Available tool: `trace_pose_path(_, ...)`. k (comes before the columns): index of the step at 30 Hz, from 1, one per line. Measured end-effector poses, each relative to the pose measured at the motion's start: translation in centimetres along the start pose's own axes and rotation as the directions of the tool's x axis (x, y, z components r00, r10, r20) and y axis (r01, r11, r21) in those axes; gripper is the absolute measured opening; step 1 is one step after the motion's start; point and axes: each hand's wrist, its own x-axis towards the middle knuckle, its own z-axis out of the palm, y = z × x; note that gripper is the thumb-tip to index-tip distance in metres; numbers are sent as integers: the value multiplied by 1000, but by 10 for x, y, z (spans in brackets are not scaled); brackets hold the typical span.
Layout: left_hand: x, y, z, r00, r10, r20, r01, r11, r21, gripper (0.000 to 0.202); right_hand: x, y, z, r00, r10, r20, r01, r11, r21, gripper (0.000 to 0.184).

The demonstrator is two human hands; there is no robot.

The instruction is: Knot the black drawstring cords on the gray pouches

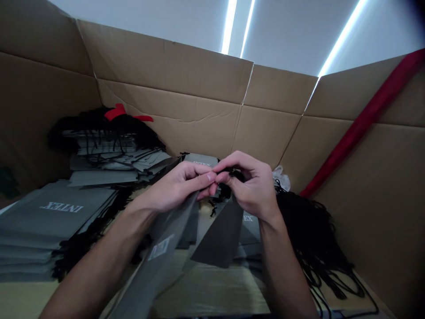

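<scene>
My left hand [181, 184] is closed in a pinch, thumb against forefinger, on the upper edge of a grey fabric pouch [159, 257] with a small white label. The pouch hangs below it towards me. Fingertip to fingertip with it, my right hand [255, 184] pinches a black cord [236, 173], partly hidden behind its fingers. Beneath the right hand hangs a dark grey fabric panel [219, 239]; I cannot tell whether it belongs to the same pouch. The exact point where cord and fabric meet is covered by my fingertips.
Grey INTEX pouches [49, 212] are stacked at the left, with another heap [106, 177] behind. More pouches [201, 159] lie beyond my hands. A mass of black cords [308, 230] lies at the right. Cardboard walls [186, 106] surround the surface; a red strip [361, 124] slants down one.
</scene>
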Motion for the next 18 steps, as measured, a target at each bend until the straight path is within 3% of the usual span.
trace_pose_path(5,-2,8,7,998,61,-24,-57,991,121,45,0,1,1,992,102,76,-111,987,113,36)
trace_pose_path(9,-5,13,19,982,169,-85,-133,937,322,42,3,1,-2,990,131,58,-139,974,181,41)
trace_pose_path(14,-10,7,35,899,435,-47,-337,757,560,37,8,9,-13,978,147,150,-187,935,301,49)
trace_pose_path(18,-13,4,41,855,518,-4,-404,672,621,35,7,17,-13,965,147,218,-228,882,412,48)
